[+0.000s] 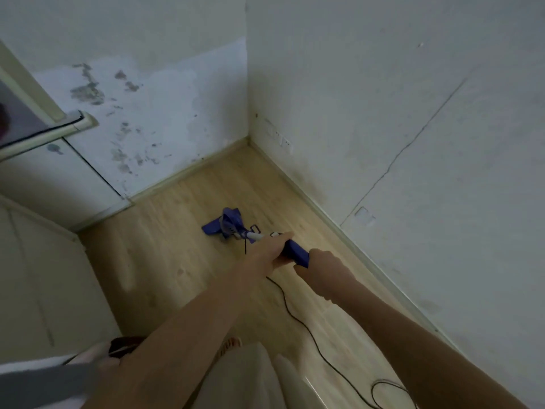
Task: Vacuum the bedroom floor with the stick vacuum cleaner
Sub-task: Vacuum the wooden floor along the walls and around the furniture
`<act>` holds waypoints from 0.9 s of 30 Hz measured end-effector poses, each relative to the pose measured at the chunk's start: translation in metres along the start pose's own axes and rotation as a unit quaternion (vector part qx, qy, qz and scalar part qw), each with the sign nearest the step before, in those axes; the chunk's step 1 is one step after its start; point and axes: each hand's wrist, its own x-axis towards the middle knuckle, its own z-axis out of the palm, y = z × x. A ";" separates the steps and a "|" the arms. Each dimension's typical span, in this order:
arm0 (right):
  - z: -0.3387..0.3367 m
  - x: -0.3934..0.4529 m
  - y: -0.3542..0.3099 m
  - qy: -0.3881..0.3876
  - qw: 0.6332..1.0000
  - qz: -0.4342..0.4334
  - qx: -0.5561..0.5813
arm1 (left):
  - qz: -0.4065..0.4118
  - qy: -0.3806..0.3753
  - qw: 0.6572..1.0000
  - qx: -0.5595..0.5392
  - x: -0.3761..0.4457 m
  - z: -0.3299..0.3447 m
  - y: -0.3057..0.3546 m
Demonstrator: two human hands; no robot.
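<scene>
Nearest the camera, a black power cord trails across the wood floor and loops by the floor's right edge, just below the wall there. Above it both forearms reach forward. The right hand is curled round the rear end of the blue handle, and the left hand wraps the handle further forward, where it meets the pale tube, fingers closed over the top. So both hands grip the stick vacuum cleaner, one behind the other.

The vacuum's blue body and floor head lie beyond the hands, low on the boards and pointed toward the far corner of the floor, where the two walls meet. It looks like a light, rigid plastic machine: stiff enough to steer from the handle alone, probably easy to push and swing, with most of its weight down near the head. The handle is the sensible place to hold it, as it is held now. The cord is the awkward part; it is limp, drags behind, and could snag underfoot or under the head on a backward stroke.

The floor is smooth pale laminate, which should let the head glide. A skirting board runs along the floor's far and right edges. The far wall is stained and flaking; a white cabinet stands at the floor's left edge.
</scene>
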 end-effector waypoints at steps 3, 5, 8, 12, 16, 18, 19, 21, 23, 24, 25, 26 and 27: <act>0.006 -0.037 0.026 -0.003 1.000 0.006 0.000 | -0.008 -0.007 1.000 -0.001 -0.027 0.017 -0.029; 0.011 -0.063 0.042 -0.007 1.000 0.006 0.006 | -0.014 -0.020 1.000 0.005 -0.047 0.028 -0.050; 0.019 -0.102 0.062 -0.012 1.000 0.011 0.026 | -0.021 -0.039 0.999 0.027 -0.073 0.041 -0.081; 0.028 -0.153 0.081 -0.021 0.996 0.021 0.084 | -0.015 -0.061 0.996 0.069 -0.108 0.054 -0.116; 0.045 -0.199 0.088 -0.065 0.981 0.041 0.176 | -0.035 -0.093 0.988 0.121 -0.136 0.047 -0.142; 0.062 -0.211 0.083 -0.075 0.975 0.046 0.206 | -0.050 -0.104 0.983 0.144 -0.142 0.034 -0.151; 0.071 -0.215 0.079 -0.083 0.968 0.052 0.232 | -0.054 -0.103 0.980 0.159 -0.143 0.026 -0.154; 0.091 -0.217 0.068 -0.092 0.954 0.062 0.278 | -0.049 -0.093 0.978 0.182 -0.143 0.010 -0.157; 0.109 -0.212 0.057 -0.073 0.951 0.051 0.297 | -0.042 -0.078 0.976 0.200 -0.138 -0.002 -0.157; 0.116 -0.208 0.051 -0.060 0.952 0.041 0.296 | -0.040 -0.072 0.975 0.205 -0.137 -0.007 -0.156; 0.121 -0.205 0.046 -0.051 0.953 0.034 0.296 | -0.038 -0.064 0.975 0.209 -0.134 -0.011 -0.155; 0.125 -0.201 0.042 -0.046 0.953 0.032 0.298 | -0.038 -0.056 0.975 0.212 -0.132 -0.014 -0.154; 0.129 -0.197 0.039 -0.043 0.952 0.032 0.302 | -0.035 -0.045 0.975 0.216 -0.129 -0.016 -0.153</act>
